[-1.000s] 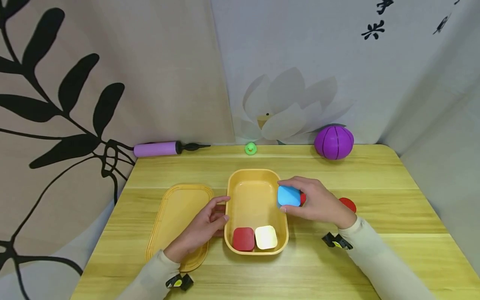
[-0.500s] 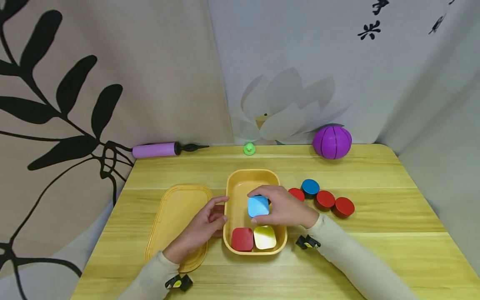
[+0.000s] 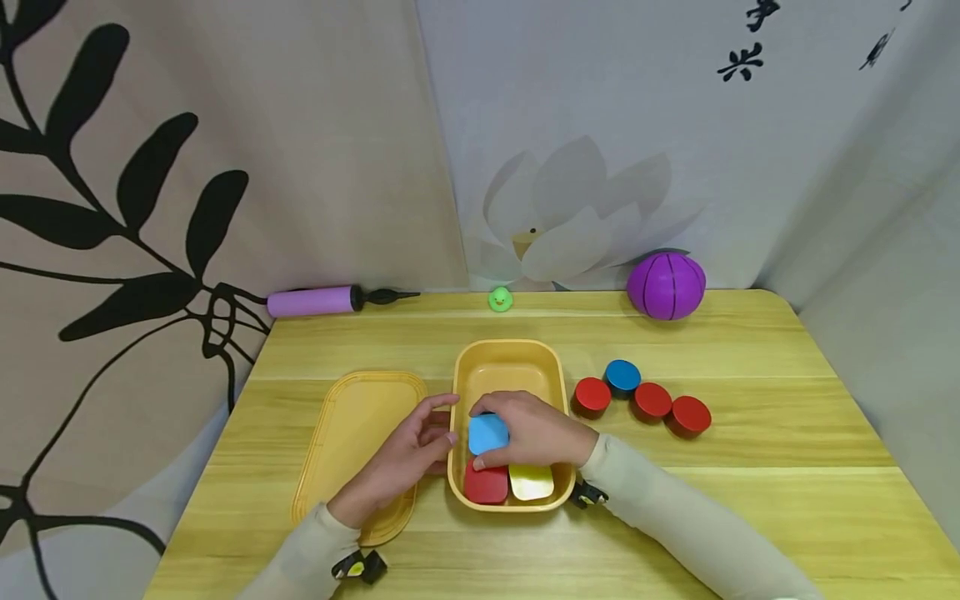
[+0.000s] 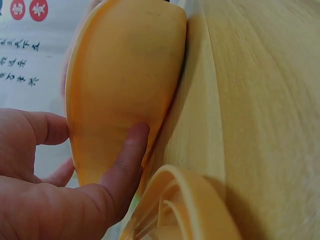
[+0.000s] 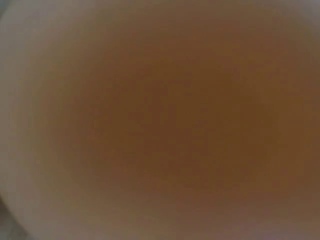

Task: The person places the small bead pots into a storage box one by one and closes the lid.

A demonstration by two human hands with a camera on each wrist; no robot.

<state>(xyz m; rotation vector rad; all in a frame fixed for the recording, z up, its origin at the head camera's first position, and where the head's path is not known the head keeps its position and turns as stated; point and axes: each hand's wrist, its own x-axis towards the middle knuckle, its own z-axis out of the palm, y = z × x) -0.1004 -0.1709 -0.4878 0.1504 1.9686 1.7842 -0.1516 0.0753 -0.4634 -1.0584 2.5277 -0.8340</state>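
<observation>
In the head view my right hand (image 3: pixel 536 429) pinches a light blue rounded-square block (image 3: pixel 488 434) between thumb and fingers, inside the yellow box (image 3: pixel 512 350). Just below it in the box lie a red block (image 3: pixel 486 486) and a yellow block (image 3: pixel 532 482) side by side, the yellow one partly covered by the hand. My left hand (image 3: pixel 401 458) touches the box's left side. The left wrist view shows its fingers (image 4: pixel 131 150) laid along the outer wall (image 4: pixel 120 75), one fingertip at the rim. A brown-orange blur fills the right wrist view.
A yellow lid (image 3: pixel 360 417) lies left of the box, under the left forearm. Right of the box stand several round pieces, red (image 3: pixel 592 397) and blue (image 3: pixel 622 377). Along the back are a purple pump (image 3: pixel 311 301), a small green duck (image 3: pixel 500 299) and a purple ball (image 3: pixel 667 286).
My right hand has carried the blue block leftward from beyond the box's right rim to its left side, near the red block. The round pieces came into view. My left hand has stayed still.
</observation>
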